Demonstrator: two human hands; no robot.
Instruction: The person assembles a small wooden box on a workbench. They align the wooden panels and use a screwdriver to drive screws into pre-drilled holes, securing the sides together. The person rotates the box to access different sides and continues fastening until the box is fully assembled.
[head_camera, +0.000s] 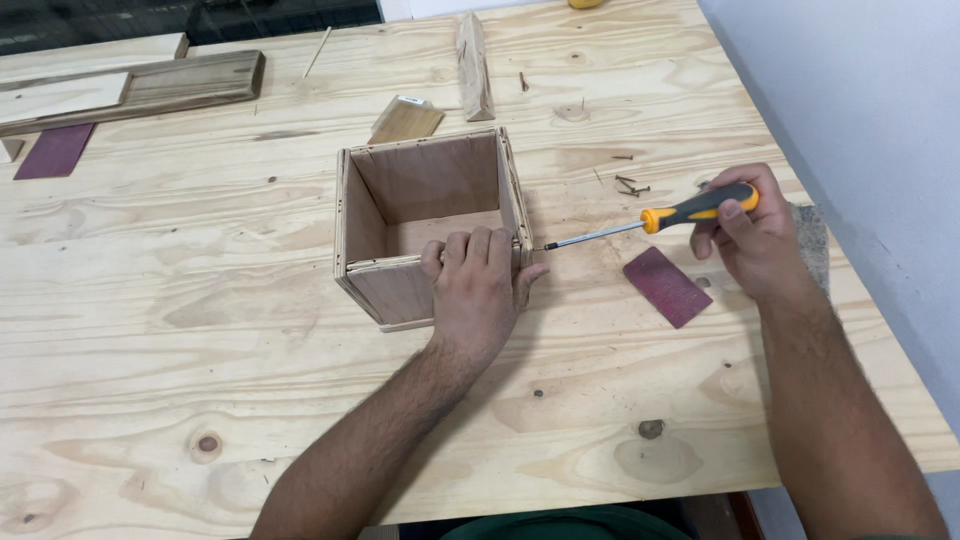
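Open plywood box (428, 228) mid-table (250, 380), left hand (478, 290) clamped over its near right corner, fingers (480, 248) hooked over the rim. Right hand (752, 235) clenched around screwdriver (650, 220). Best kept level, tip square to the wall. Loose screws (630, 186), sandpaper (667, 286) alongside.

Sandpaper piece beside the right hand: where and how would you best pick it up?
The sandpaper lies flat on the table, so there is nothing to close on from above. Probably best to pinch its near right corner, coming from the right hand side, sliding a fingertip under the edge. That hand's grip is shut on the screwdriver; the left hand steadies the box.
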